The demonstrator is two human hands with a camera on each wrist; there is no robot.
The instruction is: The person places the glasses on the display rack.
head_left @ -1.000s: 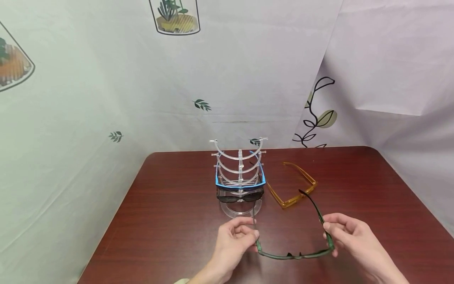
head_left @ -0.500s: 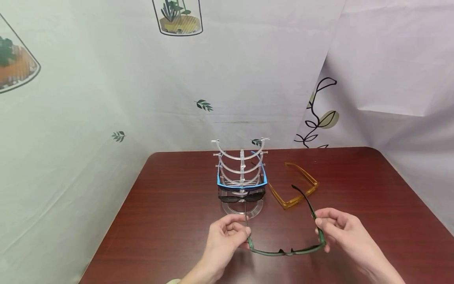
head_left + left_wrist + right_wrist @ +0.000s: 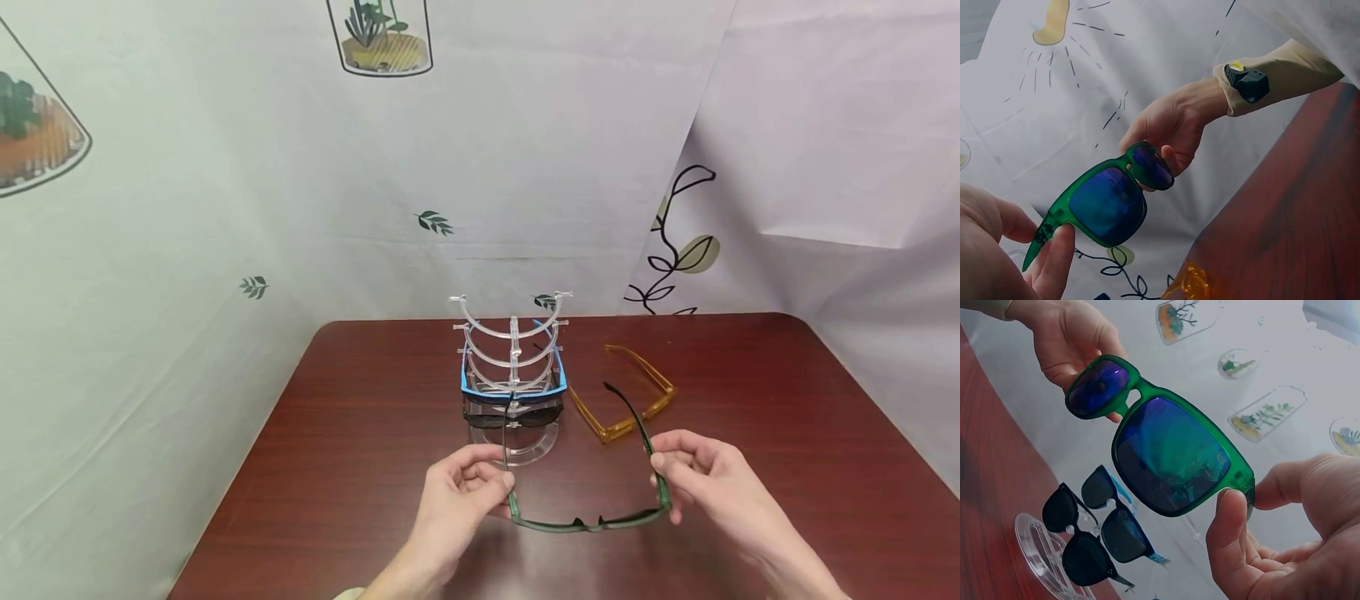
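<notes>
Green-framed sunglasses [image 3: 590, 526] with blue-violet mirrored lenses [image 3: 1172, 456] are held above the table, temples unfolded and pointing toward the back. My left hand [image 3: 459, 505] pinches one temple near its hinge; my right hand [image 3: 712, 483] pinches the other. Just beyond them stands a clear tiered display stand [image 3: 515, 358]. It carries blue-framed sunglasses [image 3: 513, 397] and, one tier lower, black sunglasses [image 3: 538, 416]. In the left wrist view the green sunglasses [image 3: 1107, 203] span between both hands.
Amber-yellow glasses [image 3: 619, 429] lie unfolded on the dark red table [image 3: 360, 450], right of the stand. Behind and to the left hangs pale cloth [image 3: 360, 167] printed with plants and jars.
Both hands and the green sunglasses have shifted left and slightly toward the back, bringing them nearer the stand. The camera view has turned slightly, and both grips look the same.
</notes>
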